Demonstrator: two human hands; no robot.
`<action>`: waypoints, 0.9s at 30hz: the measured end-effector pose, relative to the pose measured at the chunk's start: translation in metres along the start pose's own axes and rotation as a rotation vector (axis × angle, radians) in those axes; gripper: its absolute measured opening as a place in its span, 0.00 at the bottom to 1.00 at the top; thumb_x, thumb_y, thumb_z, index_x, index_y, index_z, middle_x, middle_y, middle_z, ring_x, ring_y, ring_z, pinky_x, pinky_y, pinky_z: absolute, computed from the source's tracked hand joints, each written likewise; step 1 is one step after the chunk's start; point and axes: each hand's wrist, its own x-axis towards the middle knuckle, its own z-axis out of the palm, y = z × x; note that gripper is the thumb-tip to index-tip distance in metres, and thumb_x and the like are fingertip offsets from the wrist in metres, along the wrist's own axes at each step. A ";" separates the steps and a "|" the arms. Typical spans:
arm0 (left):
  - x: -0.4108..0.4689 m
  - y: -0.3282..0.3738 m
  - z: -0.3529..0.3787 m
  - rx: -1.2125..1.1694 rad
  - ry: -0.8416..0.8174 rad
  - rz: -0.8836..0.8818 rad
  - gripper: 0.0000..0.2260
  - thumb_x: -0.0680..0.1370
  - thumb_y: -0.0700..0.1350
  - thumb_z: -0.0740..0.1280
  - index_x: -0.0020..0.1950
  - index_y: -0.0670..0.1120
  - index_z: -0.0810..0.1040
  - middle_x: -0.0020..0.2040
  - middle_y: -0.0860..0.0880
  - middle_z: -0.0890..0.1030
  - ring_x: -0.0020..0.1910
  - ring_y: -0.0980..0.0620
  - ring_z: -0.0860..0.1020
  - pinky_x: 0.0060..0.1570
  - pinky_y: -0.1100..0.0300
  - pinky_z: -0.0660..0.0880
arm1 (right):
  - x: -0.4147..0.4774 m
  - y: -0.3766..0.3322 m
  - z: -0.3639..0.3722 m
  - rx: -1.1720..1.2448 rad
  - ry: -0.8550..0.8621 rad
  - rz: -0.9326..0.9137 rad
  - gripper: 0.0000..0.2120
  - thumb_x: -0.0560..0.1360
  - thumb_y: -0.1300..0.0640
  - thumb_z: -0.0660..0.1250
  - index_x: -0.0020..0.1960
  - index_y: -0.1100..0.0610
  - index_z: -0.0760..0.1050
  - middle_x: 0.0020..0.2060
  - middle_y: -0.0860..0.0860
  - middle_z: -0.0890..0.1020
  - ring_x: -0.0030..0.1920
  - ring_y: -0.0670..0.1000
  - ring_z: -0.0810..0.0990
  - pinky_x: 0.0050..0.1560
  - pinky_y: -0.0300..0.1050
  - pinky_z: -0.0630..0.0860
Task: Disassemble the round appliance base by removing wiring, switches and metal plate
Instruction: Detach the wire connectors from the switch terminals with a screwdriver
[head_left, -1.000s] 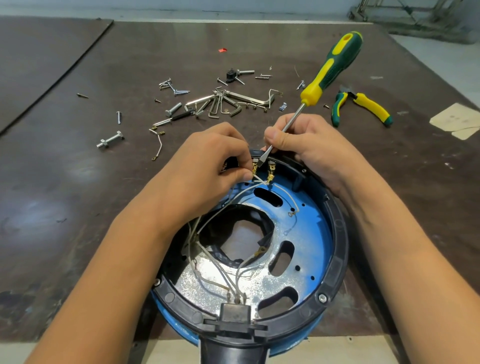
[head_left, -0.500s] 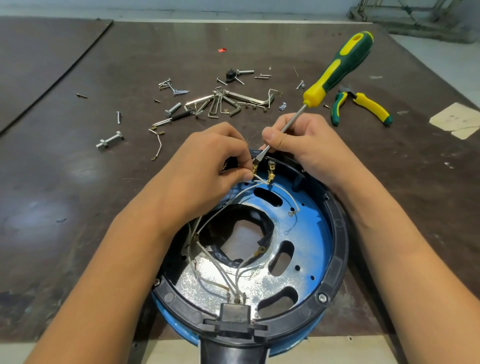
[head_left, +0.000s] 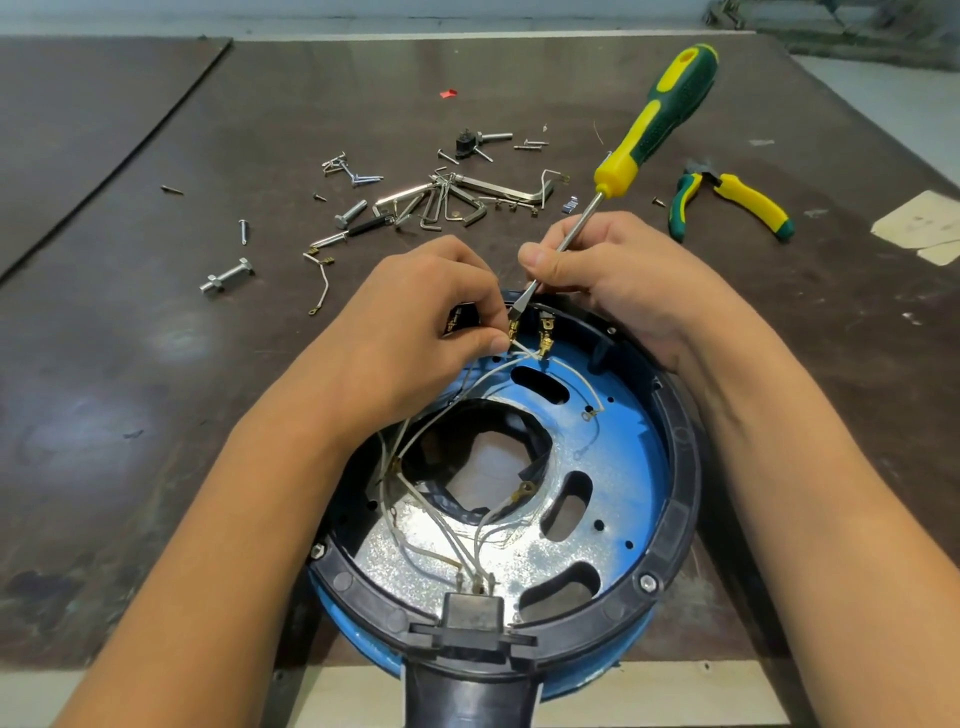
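Round appliance base (head_left: 675, 467) open side up at the near edge of the table (head_left: 156, 364), a black ring around one blue metal plate (head_left: 631, 441). In the plate, three oblong slots in view and one large ragged opening at the middle. Several white wires (head_left: 434, 527) looped over the plate, gathered at one black connector block (head_left: 472, 610) on the near rim. Two brass terminals (head_left: 545, 338) upright, side by side, at the far rim.

Beyond the base: one pair of green-and-yellow pliers (head_left: 727, 200) at the right, one cluster of hex keys (head_left: 447, 200), one loose wire (head_left: 322, 286), one red scrap (head_left: 448, 93), and scattered screws and bolts too small to count. Two pale paper pieces (head_left: 924, 226) at the right edge.

Table dark brown, scuffed, glossy in patches. A second dark sheet (head_left: 78, 130) at the far left.

Left hand (head_left: 415, 332) over the far left rim, thumb and forefinger pinched on one of the white wires right at the left terminal, other fingers curled. Right hand (head_left: 623, 280) on the far right rim, thumb and fingers pinched round the bare shaft of one green-and-yellow screwdriver (head_left: 660, 114), handle tilted up and away to the right, flat tip down against the left terminal.
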 end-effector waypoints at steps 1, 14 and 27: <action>0.000 0.000 -0.001 -0.002 -0.008 0.004 0.01 0.75 0.46 0.75 0.44 0.51 0.84 0.57 0.55 0.77 0.53 0.57 0.75 0.48 0.69 0.67 | 0.000 0.000 0.001 -0.016 -0.007 0.010 0.14 0.78 0.56 0.73 0.35 0.53 0.76 0.29 0.49 0.78 0.33 0.48 0.77 0.45 0.46 0.75; -0.003 0.000 -0.003 -0.301 0.121 -0.082 0.02 0.75 0.46 0.75 0.43 0.50 0.84 0.53 0.53 0.79 0.54 0.57 0.79 0.57 0.59 0.74 | -0.007 0.005 -0.007 0.351 -0.062 -0.071 0.09 0.71 0.52 0.71 0.33 0.52 0.80 0.34 0.53 0.83 0.41 0.55 0.82 0.46 0.47 0.81; -0.016 -0.062 -0.033 -0.189 0.567 -0.315 0.04 0.72 0.48 0.78 0.40 0.51 0.85 0.30 0.56 0.83 0.28 0.64 0.78 0.33 0.68 0.73 | -0.012 0.002 -0.001 0.065 0.015 -0.277 0.04 0.72 0.55 0.75 0.39 0.53 0.83 0.37 0.54 0.87 0.37 0.47 0.84 0.41 0.37 0.80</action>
